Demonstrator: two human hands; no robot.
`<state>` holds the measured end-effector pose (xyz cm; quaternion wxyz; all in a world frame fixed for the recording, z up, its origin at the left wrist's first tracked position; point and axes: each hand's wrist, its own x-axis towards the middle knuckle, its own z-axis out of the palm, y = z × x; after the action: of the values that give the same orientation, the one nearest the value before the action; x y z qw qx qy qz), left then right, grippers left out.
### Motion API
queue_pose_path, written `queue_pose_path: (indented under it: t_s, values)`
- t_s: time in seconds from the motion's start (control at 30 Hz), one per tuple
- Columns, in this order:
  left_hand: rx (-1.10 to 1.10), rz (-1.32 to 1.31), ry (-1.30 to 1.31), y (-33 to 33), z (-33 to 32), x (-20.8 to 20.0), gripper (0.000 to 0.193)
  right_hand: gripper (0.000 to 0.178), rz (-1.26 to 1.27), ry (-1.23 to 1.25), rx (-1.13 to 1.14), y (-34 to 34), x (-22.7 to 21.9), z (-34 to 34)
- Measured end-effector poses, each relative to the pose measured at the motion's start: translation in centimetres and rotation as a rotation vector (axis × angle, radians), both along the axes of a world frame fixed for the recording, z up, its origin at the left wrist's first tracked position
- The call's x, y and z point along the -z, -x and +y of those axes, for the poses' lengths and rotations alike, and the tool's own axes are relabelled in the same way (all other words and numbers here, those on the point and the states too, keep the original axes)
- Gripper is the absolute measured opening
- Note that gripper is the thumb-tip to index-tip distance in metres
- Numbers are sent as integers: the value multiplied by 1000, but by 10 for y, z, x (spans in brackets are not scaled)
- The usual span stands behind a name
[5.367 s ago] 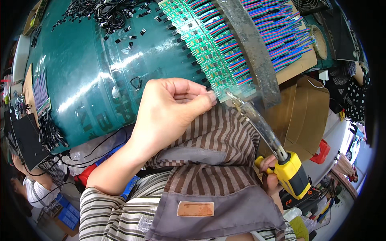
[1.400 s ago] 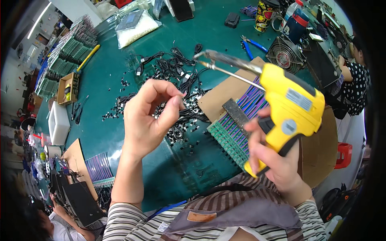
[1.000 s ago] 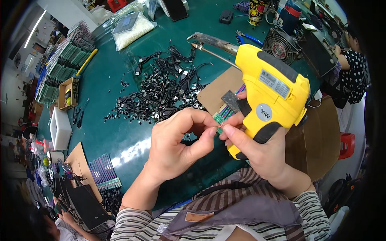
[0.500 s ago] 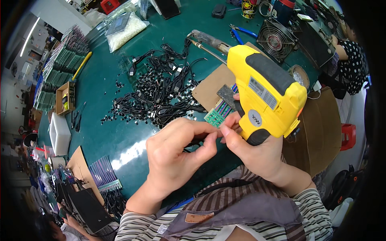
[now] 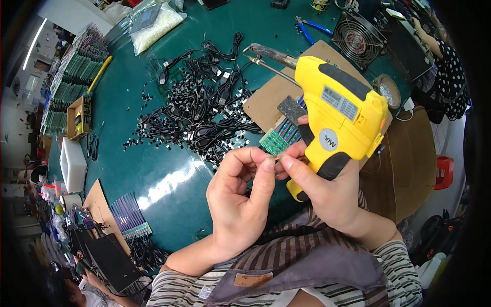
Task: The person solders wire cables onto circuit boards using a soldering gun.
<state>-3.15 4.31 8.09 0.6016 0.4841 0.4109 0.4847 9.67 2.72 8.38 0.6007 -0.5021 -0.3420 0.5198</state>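
A yellow and black soldering gun point(image 5: 335, 105) rests in my right hand point(image 5: 330, 194), its metal tip pointing away to the upper left. The thumb and forefinger of that hand also pinch close to the fingertips of my left hand point(image 5: 238, 199). My left thumb and forefinger are pressed together on something too small to make out. Just beyond the fingertips lie green circuit boards point(image 5: 275, 142) with coloured wires. A dark speckled block point(image 5: 292, 109) lies across those wires, on a brown board point(image 5: 261, 105).
A heap of black cables and small connectors point(image 5: 189, 112) covers the table's middle. Blue-handled pliers point(image 5: 306, 31) and a fan point(image 5: 358, 43) lie beyond. Stacked boards point(image 5: 76, 77), a white foam block point(image 5: 73, 166) and wired boards point(image 5: 130, 217) are at left. A co-worker's arm point(image 5: 427, 38) shows far right.
My left hand has turned more upright, with its thumb now raised beside the forefinger. The soldering gun has shifted slightly, and the whole view has moved a little.
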Motion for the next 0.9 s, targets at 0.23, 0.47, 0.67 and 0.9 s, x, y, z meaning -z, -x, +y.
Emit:
queue_pose_path:
  t_s: [0.23, 0.47, 0.67, 0.9]
  values:
    - [-23, 131, -24, -1, 1, -1, 12, 49, -62, -20, -38, -6, 9, -3]
    - [7, 477, -468, 5, 6, 13, 10, 26, -44, 22, 1, -8, 7, -7]
    - [-2, 232, 192, -3, 2, 8, 10, 51, 102, 188, 64, -11, -4, -10]
    - [-80, 575, -73, 6, 33, 64, 5, 56, -199, 148, -69, -58, -5, -54]
